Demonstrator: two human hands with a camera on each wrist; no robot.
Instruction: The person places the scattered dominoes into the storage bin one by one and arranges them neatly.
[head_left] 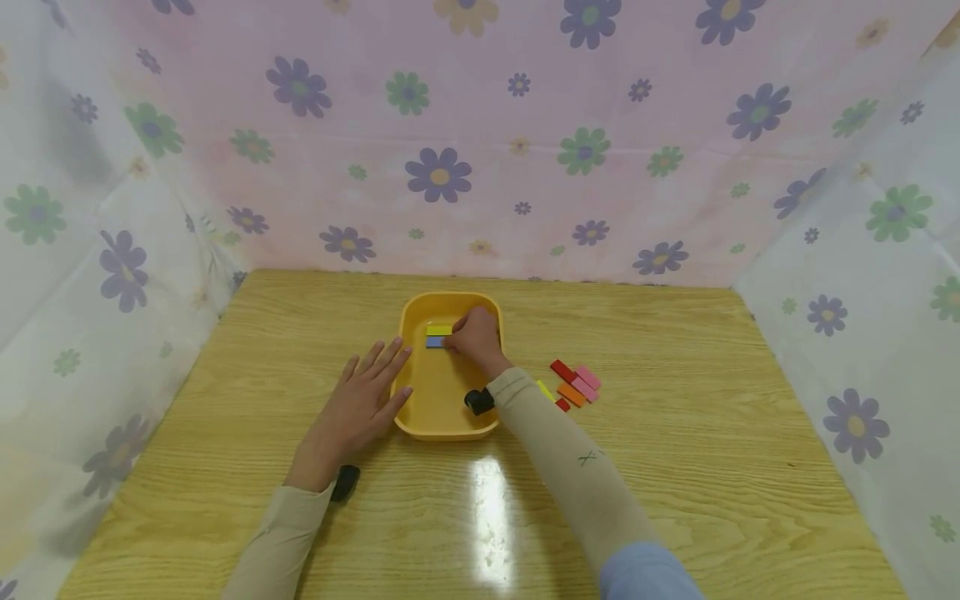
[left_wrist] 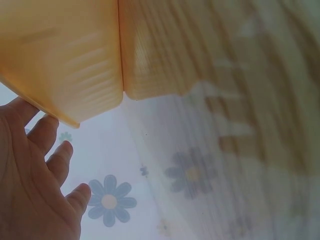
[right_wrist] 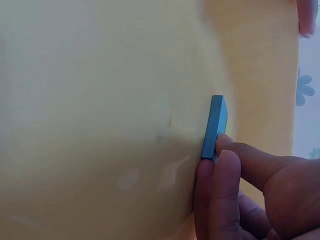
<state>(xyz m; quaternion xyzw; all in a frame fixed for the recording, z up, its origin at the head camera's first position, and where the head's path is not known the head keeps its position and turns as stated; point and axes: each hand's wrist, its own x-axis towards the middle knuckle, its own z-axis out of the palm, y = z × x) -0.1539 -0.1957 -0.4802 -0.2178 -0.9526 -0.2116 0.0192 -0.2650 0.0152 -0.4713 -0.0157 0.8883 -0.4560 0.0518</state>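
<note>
A yellow-orange plastic tray (head_left: 442,417) stands on the wooden table. Inside it, toward the back left, a flat blue block (head_left: 435,342) lies alongside a yellow block (head_left: 439,330). My right hand (head_left: 477,340) reaches into the tray and pinches the blue block's right end; in the right wrist view, thumb and fingers hold one end of the blue block (right_wrist: 214,127). At the tray's left side, my left hand (head_left: 367,400) rests with its fingers spread and fairly straight, the fingertips touching the rim, as the left wrist view also shows for the left hand (left_wrist: 37,165).
Right of the tray lie several loose flat blocks: red (head_left: 563,371), pink (head_left: 588,377), orange (head_left: 572,394) and a yellow one (head_left: 545,390) partly behind the right forearm. Flowered cloth (head_left: 480,167) encloses the table at the back and both sides.
</note>
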